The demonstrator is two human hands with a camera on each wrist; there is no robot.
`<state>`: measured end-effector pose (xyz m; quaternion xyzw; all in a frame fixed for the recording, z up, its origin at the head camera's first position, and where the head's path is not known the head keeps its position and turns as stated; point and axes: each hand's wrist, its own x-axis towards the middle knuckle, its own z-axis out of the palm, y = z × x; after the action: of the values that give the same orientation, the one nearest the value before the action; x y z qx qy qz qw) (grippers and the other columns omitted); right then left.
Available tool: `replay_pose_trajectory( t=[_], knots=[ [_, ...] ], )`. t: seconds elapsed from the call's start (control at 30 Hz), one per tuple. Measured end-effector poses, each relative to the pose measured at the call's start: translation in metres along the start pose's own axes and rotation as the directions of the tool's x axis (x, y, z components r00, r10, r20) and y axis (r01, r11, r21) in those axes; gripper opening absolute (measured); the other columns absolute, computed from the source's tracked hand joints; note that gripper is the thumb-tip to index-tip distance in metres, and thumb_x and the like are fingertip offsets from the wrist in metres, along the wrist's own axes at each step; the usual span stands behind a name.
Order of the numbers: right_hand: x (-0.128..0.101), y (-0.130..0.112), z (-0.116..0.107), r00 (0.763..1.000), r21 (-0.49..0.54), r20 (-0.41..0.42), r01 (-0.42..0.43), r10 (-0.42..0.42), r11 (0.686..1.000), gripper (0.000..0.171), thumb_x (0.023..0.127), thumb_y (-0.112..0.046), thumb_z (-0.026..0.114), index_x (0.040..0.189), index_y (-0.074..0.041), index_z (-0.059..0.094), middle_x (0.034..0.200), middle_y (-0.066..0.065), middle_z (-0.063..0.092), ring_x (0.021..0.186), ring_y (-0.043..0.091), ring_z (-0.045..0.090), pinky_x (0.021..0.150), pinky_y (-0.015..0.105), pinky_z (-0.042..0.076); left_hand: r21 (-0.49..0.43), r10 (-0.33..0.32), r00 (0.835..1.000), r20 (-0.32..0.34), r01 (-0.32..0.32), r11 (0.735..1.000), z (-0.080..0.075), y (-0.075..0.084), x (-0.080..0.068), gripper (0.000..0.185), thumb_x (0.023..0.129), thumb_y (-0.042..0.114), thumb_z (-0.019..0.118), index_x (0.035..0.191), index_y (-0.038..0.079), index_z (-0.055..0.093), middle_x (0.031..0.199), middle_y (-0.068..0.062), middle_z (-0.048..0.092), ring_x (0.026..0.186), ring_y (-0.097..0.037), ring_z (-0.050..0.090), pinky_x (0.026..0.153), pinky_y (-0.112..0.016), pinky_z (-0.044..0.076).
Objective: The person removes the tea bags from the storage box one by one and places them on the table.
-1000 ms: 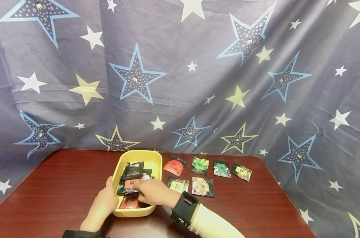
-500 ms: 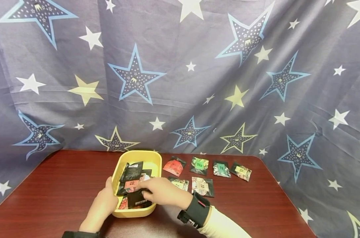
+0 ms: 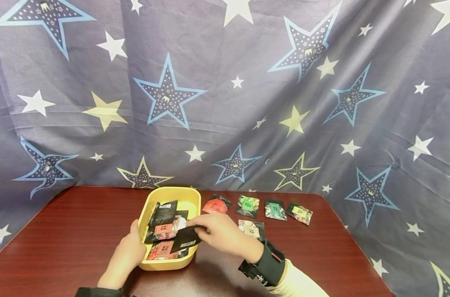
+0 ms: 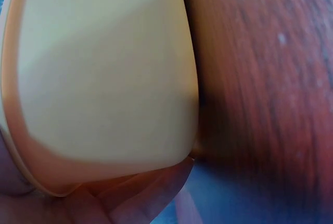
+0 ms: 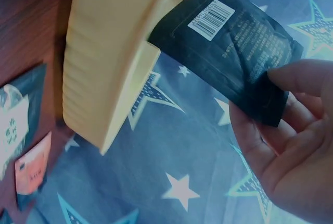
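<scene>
My left hand (image 3: 126, 253) grips the left side of a yellow plastic tub (image 3: 168, 266); in the left wrist view its fingers (image 4: 151, 195) bend around the tub's wall (image 4: 104, 88). Over the tub's right front side, my right hand (image 3: 230, 237) pinches a black sachet (image 3: 185, 239) by one edge. The right wrist view shows this sachet's barcode side (image 5: 223, 41), held between thumb and fingers above the rim. Inside the tub lie a sachet with its black back up (image 3: 163, 213), a pink-labelled sachet (image 3: 163, 231) and a red-labelled sachet (image 3: 161, 250).
Right of the tub, several sachets lie on the dark red table (image 3: 80, 231): a red one (image 3: 215, 205), a green one (image 3: 248, 205), a teal one (image 3: 275, 210), a yellow-labelled one (image 3: 300, 212) and a cream-labelled one (image 3: 251, 229). A star-patterned curtain (image 3: 225, 103) hangs behind.
My right hand has turned the sachet's black back into view and lifted it up and right, uncovering the red-labelled sachet. It now covers one table sachet. My left hand stays on the tub.
</scene>
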<state>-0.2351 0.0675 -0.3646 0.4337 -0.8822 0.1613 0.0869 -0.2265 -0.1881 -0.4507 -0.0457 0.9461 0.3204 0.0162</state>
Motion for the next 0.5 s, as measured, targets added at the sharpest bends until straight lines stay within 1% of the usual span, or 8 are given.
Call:
replay_pose_trajectory(
  t=[0.1, 0.2, 0.37, 0.47, 0.5],
  knots=[
    [-0.012, 0.007, -0.007, 1.0, 0.038, 0.002, -0.031, 0.031, 0.999, 0.023, 0.089, -0.013, 0.058, 0.107, -0.022, 0.068, 0.1, -0.009, 0.069, 0.078, 0.0, 0.053, 0.069, 0.015, 0.039, 0.0, -0.004, 1.0, -0.003, 0.004, 1.0, 0.0, 0.001, 0.0, 0.076, 0.074, -0.002, 0.045, 0.139, -0.017, 0.007, 0.106, -0.043, 0.052, 0.082, -0.038, 0.059, 0.068, -0.049, 0.045],
    [-0.027, 0.019, -0.01, 0.998, 0.057, 0.016, -0.068, 0.067, 0.996, 0.022, 0.088, -0.013, 0.059, 0.105, -0.023, 0.067, 0.096, -0.01, 0.069, 0.078, -0.001, 0.055, 0.07, 0.017, 0.042, -0.001, -0.01, 1.0, 0.0, 0.01, 1.0, -0.001, 0.002, 0.0, 0.076, 0.074, -0.003, 0.045, 0.139, -0.017, 0.007, 0.107, -0.043, 0.051, 0.081, -0.038, 0.059, 0.067, -0.048, 0.045],
    [-0.054, 0.043, -0.009, 0.991, 0.043, 0.029, -0.134, 0.132, 0.99, 0.022, 0.087, -0.011, 0.06, 0.105, -0.02, 0.068, 0.097, -0.007, 0.07, 0.084, 0.004, 0.061, 0.072, 0.021, 0.048, 0.002, -0.01, 1.0, -0.008, 0.01, 1.0, 0.0, 0.002, -0.001, 0.075, 0.075, -0.003, 0.044, 0.139, -0.018, 0.008, 0.107, -0.044, 0.051, 0.082, -0.038, 0.059, 0.068, -0.049, 0.045],
    [-0.07, 0.057, -0.012, 0.983, 0.037, 0.01, -0.186, 0.185, 0.982, 0.021, 0.086, -0.009, 0.062, 0.104, -0.018, 0.069, 0.099, -0.004, 0.07, 0.086, 0.008, 0.063, 0.072, 0.024, 0.049, -0.004, -0.008, 1.0, -0.012, 0.008, 1.0, 0.0, 0.002, -0.001, 0.075, 0.075, -0.003, 0.044, 0.139, -0.017, 0.008, 0.106, -0.043, 0.052, 0.08, -0.037, 0.058, 0.067, -0.048, 0.045],
    [-0.075, 0.061, -0.014, 0.98, 0.036, 0.0, -0.201, 0.201, 0.979, 0.021, 0.085, -0.008, 0.062, 0.103, -0.018, 0.069, 0.099, -0.003, 0.07, 0.084, 0.008, 0.063, 0.07, 0.024, 0.048, -0.007, -0.009, 1.0, -0.013, 0.009, 1.0, -0.001, 0.002, -0.001, 0.075, 0.075, -0.003, 0.044, 0.139, -0.017, 0.008, 0.106, -0.043, 0.052, 0.08, -0.037, 0.058, 0.067, -0.048, 0.045]
  ],
)
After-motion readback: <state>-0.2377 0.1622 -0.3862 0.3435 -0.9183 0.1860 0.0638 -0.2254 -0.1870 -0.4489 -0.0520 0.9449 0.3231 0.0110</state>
